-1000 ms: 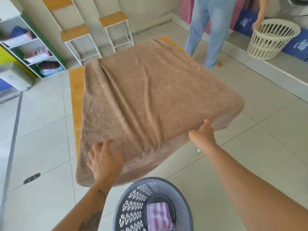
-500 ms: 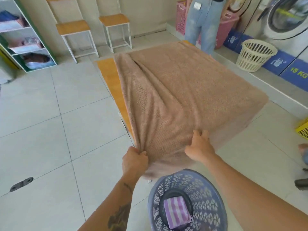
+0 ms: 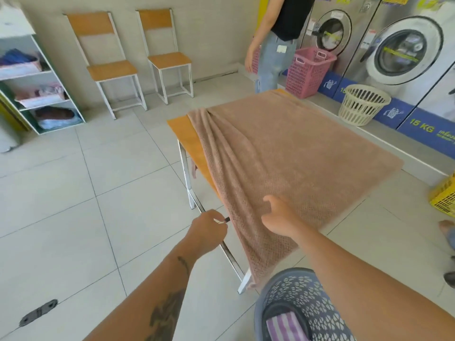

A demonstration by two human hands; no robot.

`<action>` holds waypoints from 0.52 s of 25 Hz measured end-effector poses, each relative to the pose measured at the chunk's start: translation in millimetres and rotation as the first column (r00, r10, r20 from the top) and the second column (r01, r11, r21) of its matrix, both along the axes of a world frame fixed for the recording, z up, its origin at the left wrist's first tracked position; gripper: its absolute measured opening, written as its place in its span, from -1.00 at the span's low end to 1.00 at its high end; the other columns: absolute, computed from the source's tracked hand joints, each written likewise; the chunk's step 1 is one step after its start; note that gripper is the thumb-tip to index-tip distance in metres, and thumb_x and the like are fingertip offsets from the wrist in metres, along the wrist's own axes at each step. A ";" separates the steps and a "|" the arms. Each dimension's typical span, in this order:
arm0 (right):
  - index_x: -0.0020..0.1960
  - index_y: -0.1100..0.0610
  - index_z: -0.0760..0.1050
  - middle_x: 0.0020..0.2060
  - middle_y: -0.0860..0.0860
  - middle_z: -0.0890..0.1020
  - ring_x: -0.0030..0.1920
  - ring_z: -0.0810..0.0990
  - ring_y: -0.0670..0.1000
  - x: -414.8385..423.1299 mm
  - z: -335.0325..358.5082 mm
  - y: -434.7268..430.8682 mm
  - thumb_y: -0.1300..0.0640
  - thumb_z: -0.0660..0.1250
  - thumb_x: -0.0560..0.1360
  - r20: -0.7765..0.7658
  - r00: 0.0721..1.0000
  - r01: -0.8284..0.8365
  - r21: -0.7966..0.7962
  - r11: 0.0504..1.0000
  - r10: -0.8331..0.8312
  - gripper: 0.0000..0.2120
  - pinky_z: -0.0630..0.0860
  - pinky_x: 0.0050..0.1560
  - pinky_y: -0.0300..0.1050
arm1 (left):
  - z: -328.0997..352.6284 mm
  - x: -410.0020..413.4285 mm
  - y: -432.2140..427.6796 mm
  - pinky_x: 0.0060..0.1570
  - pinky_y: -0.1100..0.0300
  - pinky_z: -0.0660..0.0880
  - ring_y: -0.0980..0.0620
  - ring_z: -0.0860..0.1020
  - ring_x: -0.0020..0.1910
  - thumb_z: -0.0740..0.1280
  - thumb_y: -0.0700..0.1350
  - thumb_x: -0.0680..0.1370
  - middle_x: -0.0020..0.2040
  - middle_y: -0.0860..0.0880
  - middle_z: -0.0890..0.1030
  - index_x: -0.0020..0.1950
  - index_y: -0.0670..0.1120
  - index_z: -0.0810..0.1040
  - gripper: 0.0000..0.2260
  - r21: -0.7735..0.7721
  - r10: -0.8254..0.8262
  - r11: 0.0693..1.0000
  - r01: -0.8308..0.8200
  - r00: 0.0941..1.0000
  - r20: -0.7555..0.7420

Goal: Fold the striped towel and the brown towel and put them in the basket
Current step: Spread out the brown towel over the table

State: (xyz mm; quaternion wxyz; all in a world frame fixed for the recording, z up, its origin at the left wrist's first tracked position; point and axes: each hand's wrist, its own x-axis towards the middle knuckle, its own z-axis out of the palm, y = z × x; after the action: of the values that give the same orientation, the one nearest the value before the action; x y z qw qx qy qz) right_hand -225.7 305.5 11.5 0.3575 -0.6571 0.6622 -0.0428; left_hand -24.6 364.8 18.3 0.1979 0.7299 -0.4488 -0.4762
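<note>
Brown towel (image 3: 295, 153) lies spread over an orange-topped table (image 3: 183, 136), covering most of it; a strip of tabletop shows along the far-left side. Towel's left part is gathered in long ridges running toward the near corner, where it hangs over the edge. Right hand (image 3: 278, 217) sits on the towel near the near edge, fingers curled down into the cloth and gripping a fold, thumb raised free. Left hand (image 3: 206, 232) is just beside the towel's left edge at the table rim, fingers curled, tips meeting the hem; cannot tell whether it has hold of the cloth. Grey perforated basket (image 3: 302, 291) stands on the floor at the table's near corner, partly under the right forearm. Striped towel (image 3: 283, 326), purple and white, lies folded inside it. Beyond: two chairs (image 3: 138, 67) against the wall, a person in jeans (image 3: 273, 57) by a pink laundry basket (image 3: 307, 72), and a cream basket (image 3: 363, 104) before the washing machines (image 3: 403, 50).
</note>
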 end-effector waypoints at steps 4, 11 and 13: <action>0.57 0.06 0.15 0.55 0.06 0.20 0.43 0.34 0.07 36.2 -0.6 -63.7 0.28 0.18 0.53 0.088 0.996 0.027 -0.005 1.000 -0.026 -0.37 0.40 0.22 -0.07 | 29.8 45.4 -67.9 -0.40 0.34 0.45 0.06 0.57 -0.20 0.22 -0.14 0.57 0.02 -0.09 0.66 0.15 0.05 0.55 -0.78 -0.058 -0.107 0.992 0.111 0.992 0.069; 0.55 0.04 0.19 0.43 0.06 0.39 0.24 0.57 0.09 107.7 18.9 -224.3 0.20 0.17 0.60 0.151 0.989 0.001 -0.017 1.000 0.002 -0.47 0.53 0.15 0.05 | 53.8 106.1 -232.8 -0.32 0.34 0.45 0.05 0.53 -0.17 0.16 -0.19 0.58 0.05 -0.07 0.64 0.19 0.06 0.51 -0.74 -0.075 -0.228 0.967 0.245 0.956 0.182; 0.54 0.05 0.21 0.40 0.07 0.43 0.16 0.61 0.08 128.7 29.0 -257.2 0.20 0.14 0.62 0.170 0.985 -0.002 -0.011 1.000 0.004 -0.51 0.55 0.12 0.04 | 59.6 125.2 -271.8 -0.31 0.35 0.43 0.09 0.52 -0.18 0.16 -0.20 0.58 0.07 -0.05 0.62 0.21 0.05 0.51 -0.72 -0.087 -0.230 0.964 0.252 0.950 0.209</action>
State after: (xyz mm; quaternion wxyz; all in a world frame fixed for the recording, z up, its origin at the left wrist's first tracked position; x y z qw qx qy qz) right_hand -97.0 48.3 40.5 0.4092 -0.6539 0.6282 -0.1018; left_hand 100.6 92.9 78.0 0.1337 0.7006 -0.5782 -0.3961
